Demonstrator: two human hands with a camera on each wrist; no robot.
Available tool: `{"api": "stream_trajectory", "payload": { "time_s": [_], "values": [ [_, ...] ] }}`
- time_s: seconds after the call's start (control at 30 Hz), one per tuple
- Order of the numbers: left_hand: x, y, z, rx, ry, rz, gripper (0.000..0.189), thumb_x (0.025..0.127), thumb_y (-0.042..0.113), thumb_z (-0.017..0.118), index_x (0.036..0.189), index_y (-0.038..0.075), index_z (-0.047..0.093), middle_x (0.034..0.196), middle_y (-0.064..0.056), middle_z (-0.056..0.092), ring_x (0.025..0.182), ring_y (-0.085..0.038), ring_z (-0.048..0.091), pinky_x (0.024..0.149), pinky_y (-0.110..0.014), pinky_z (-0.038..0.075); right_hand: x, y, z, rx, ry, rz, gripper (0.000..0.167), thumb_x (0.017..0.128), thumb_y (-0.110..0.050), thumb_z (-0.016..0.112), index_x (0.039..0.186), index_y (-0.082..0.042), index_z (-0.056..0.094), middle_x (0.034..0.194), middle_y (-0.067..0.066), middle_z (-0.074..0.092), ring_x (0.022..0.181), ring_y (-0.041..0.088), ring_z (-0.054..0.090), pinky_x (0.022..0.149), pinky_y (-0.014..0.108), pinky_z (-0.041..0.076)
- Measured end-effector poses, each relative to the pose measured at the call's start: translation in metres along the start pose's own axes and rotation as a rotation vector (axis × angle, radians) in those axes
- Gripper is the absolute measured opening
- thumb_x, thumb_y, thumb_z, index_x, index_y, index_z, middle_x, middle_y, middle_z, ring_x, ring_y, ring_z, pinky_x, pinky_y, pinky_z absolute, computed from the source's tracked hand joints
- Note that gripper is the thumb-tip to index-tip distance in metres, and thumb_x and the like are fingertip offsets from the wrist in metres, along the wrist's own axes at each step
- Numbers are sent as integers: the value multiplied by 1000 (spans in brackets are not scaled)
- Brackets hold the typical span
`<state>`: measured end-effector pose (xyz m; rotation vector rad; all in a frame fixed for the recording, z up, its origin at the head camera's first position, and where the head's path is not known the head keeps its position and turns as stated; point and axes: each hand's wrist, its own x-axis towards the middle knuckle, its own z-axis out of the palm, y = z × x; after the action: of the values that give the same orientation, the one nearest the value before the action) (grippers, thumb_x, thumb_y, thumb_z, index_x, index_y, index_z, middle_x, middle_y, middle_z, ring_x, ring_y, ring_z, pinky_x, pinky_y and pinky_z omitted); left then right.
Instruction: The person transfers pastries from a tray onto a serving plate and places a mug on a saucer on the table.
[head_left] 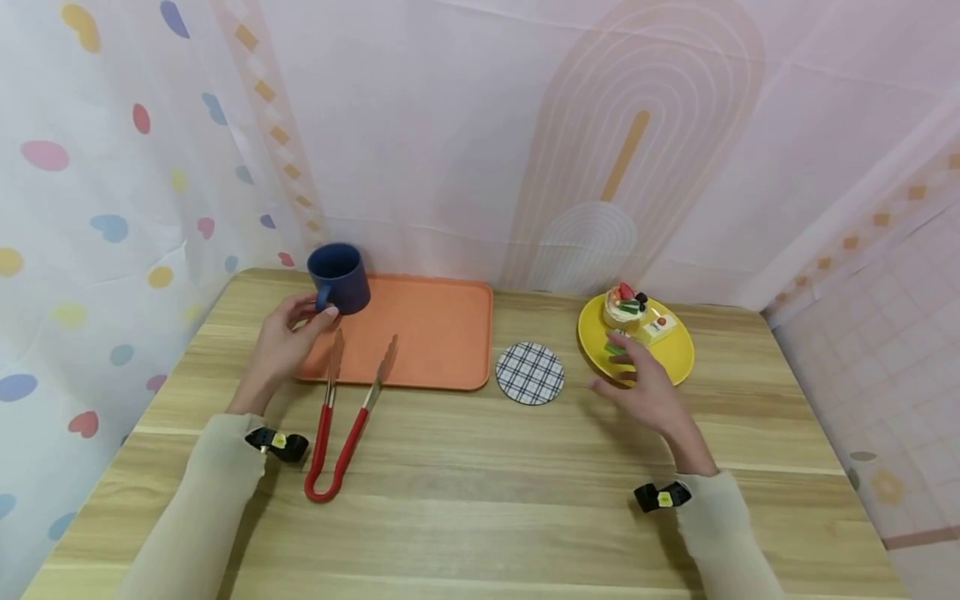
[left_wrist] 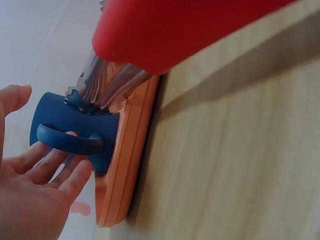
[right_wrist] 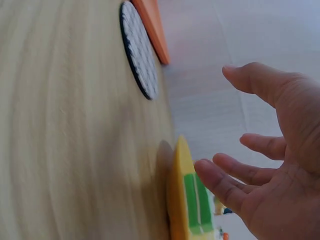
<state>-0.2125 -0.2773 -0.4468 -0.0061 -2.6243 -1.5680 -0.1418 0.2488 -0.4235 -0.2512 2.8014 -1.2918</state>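
Note:
A dark blue mug (head_left: 342,279) stands upright on the left end of the orange tray (head_left: 442,333). My left hand (head_left: 288,337) is at its handle (left_wrist: 70,141), fingertips behind and at the loop, while the thumb (left_wrist: 17,97) stands apart from the mug in the left wrist view. My right hand (head_left: 645,387) hovers at the front of the yellow plate (head_left: 678,358), fingers spread and holding nothing. On that plate are a cream-topped cupcake (head_left: 624,307), a small cake slice (head_left: 660,327) and a green-striped piece (right_wrist: 197,202), which is partly hidden by the right hand in the head view.
Red-handled tongs (head_left: 341,442) lie spread, their metal tips over the tray's front edge, close to the left hand. A round plaid coaster (head_left: 529,373) sits between tray and plate. Patterned cloth (head_left: 435,142) hangs behind the wooden table (head_left: 487,517).

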Motion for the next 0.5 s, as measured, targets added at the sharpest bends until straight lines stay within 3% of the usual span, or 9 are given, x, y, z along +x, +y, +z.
{"api": "stream_trajectory", "payload": {
  "time_s": [0.1, 0.23, 0.33, 0.5],
  "values": [
    [4, 0, 0, -45, -8, -37, 67, 101, 49, 60, 151, 6, 45, 128, -1, 63, 107, 2, 60, 92, -16, 47, 1, -1, 7, 0, -29, 11, 85, 90, -26, 80, 158, -9, 34, 151, 20, 47, 127, 41, 57, 102, 53, 53],
    [8, 1, 1, -154, -5, -70, 65, 100, 48, 60, 146, 4, 49, 110, 14, 69, 102, -1, 69, 90, -17, 55, 4, -3, 17, -10, -62, 18, 87, 87, -25, 83, 158, -8, 35, 146, 19, 50, 122, 37, 58, 99, 49, 55],
    [11, 2, 1, -208, 11, -79, 62, 101, 47, 59, 143, 3, 51, 103, 15, 73, 101, -3, 71, 90, -17, 55, 7, -6, 24, -23, -80, 12, 88, 86, -24, 84, 157, -6, 35, 141, 19, 52, 117, 34, 58, 97, 48, 55],
    [14, 2, 2, -193, 48, -96, 58, 100, 49, 59, 135, 3, 58, 92, 18, 75, 95, 2, 69, 89, -14, 53, 12, -7, 33, -71, -113, 15, 92, 84, -29, 85, 158, -7, 35, 137, 16, 54, 114, 30, 56, 95, 43, 54]
  ]
}}
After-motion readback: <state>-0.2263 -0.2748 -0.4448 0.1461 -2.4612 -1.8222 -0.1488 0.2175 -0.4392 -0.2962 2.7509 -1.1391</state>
